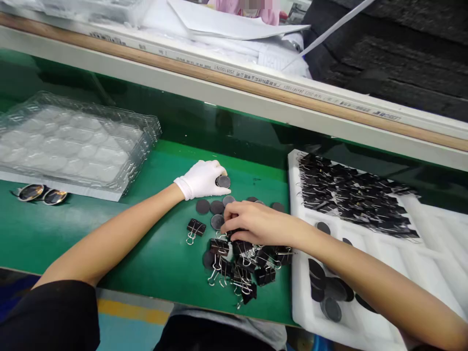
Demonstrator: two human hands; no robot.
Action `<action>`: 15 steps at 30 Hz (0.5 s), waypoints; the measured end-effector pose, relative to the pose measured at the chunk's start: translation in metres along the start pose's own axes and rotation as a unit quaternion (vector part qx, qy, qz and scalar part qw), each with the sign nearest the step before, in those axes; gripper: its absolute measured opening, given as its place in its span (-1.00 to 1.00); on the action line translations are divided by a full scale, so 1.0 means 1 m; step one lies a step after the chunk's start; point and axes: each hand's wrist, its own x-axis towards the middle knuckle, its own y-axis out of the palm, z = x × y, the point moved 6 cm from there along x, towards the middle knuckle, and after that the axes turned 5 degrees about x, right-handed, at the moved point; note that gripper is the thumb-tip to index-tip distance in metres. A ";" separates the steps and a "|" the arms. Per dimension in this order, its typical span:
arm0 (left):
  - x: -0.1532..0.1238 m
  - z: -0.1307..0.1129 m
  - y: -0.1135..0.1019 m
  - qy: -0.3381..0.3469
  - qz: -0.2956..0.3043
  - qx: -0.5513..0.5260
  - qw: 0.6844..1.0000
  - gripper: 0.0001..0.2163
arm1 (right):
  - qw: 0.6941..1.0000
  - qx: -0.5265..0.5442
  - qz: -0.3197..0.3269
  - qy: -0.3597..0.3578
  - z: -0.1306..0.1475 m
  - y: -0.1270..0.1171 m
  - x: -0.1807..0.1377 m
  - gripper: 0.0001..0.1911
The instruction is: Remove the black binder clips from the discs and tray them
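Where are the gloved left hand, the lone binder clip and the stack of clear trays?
gloved left hand (201, 179): head view, back of the glove.
lone binder clip (196, 226): head view, its black body.
stack of clear trays (73, 141): head view, top tray's middle.

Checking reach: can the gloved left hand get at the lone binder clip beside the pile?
Probably yes: the lone binder clip lies on bare mat near the left hand, nothing between, though that hand holds a disc.
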 end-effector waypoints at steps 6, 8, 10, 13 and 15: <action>-0.001 0.001 0.000 -0.006 -0.011 0.008 1.000 -0.54 | 0.959 0.254 -0.119 -0.046 -0.018 -0.035 -0.009 -0.84; 0.000 0.001 0.000 -0.010 -0.013 0.007 1.000 -0.55 | 0.923 0.320 -0.212 0.033 -0.050 -0.052 -0.016 -0.74; 0.001 0.001 0.000 -0.020 -0.014 0.008 1.000 -0.55 | 0.880 0.323 -0.305 0.170 -0.088 -0.060 -0.024 -0.69; 0.000 0.001 -0.003 -0.066 -0.023 0.046 0.996 -0.49 | 0.830 0.241 -0.345 0.366 -0.129 -0.053 -0.031 -0.72; -0.003 0.002 -0.006 -0.105 -0.014 0.088 0.990 -0.35 | 0.823 0.222 -0.308 0.423 -0.140 -0.045 -0.028 -0.71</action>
